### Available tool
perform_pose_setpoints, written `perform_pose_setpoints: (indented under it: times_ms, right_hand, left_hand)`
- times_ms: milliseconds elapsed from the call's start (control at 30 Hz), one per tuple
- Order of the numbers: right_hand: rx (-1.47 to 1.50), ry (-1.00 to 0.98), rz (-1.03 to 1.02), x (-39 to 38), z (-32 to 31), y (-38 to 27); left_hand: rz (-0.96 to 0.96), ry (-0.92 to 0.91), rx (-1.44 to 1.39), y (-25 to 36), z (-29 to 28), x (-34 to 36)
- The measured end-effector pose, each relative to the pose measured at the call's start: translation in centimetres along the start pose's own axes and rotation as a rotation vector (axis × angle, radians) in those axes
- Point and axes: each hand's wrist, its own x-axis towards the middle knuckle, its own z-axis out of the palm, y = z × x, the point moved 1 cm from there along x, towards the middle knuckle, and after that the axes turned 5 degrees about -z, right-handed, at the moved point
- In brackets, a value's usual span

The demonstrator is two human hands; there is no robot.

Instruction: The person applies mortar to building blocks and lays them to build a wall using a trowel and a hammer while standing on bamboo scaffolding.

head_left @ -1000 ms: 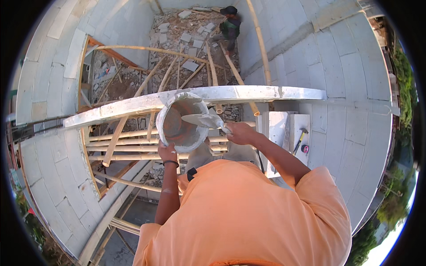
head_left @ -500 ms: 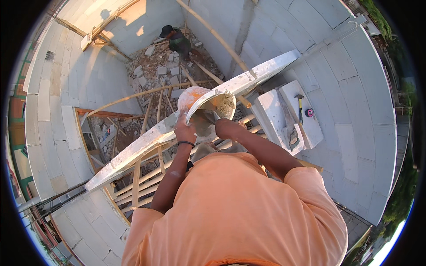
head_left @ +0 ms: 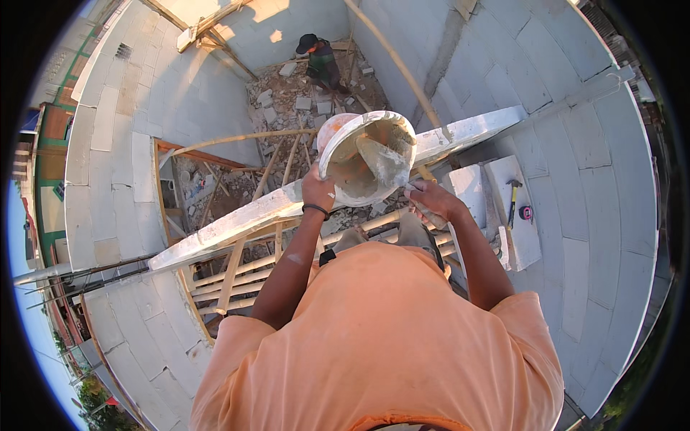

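My left hand [head_left: 318, 189] grips the rim of a white and orange bucket [head_left: 333, 131] on its left side. The bucket is tilted, mouth toward me, at the top of a narrow wall beam [head_left: 233, 221]. Grey mortar smears its inside. In my right hand [head_left: 437, 200], closed at the bucket's lower right, is a trowel [head_left: 382, 162]. Its broad, mortar-coated blade lies inside the bucket mouth, and its handle end shows below my fingers. I cannot tell whether the bucket rests on the beam or is held clear of it.
To the right, pale blocks [head_left: 530, 248] carry a yellow-handled hammer [head_left: 512, 204] and a pink tape measure [head_left: 526, 212]. Bamboo poles [head_left: 237, 277] lie below me. Down in the rubble beyond the beam, a person [head_left: 322, 66] in a dark hat bends over. Block walls [head_left: 596, 194] surround the space.
The bucket has tipped further toward me, showing more of its inside. My right hand has drawn back to the right, out of the bucket's mouth. The whole view has shifted.
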Motion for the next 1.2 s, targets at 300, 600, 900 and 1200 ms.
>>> perform_pose_setpoints:
  times_ms: [300, 600, 900, 1200]
  right_hand:
    - [-0.962, 0.308, -0.332, 2.8, -2.4, -4.7]
    - [-1.299, -0.164, -0.285, 7.0, 1.5, -8.1]
    - [-0.158, -0.42, -0.155, 4.9, -0.6, -6.5]
    - [0.305, -0.405, -0.232, 4.1, -4.5, -5.2]
  left_hand:
    - [0.139, 0.214, 0.118, 4.4, 0.1, -0.3]
    - [0.354, 0.189, 0.262, 7.6, 1.4, 0.1]
    - [0.123, 0.132, -0.012, 4.8, -0.9, -0.5]
    - [-0.158, 0.205, -0.64, 2.9, -1.5, 0.7]
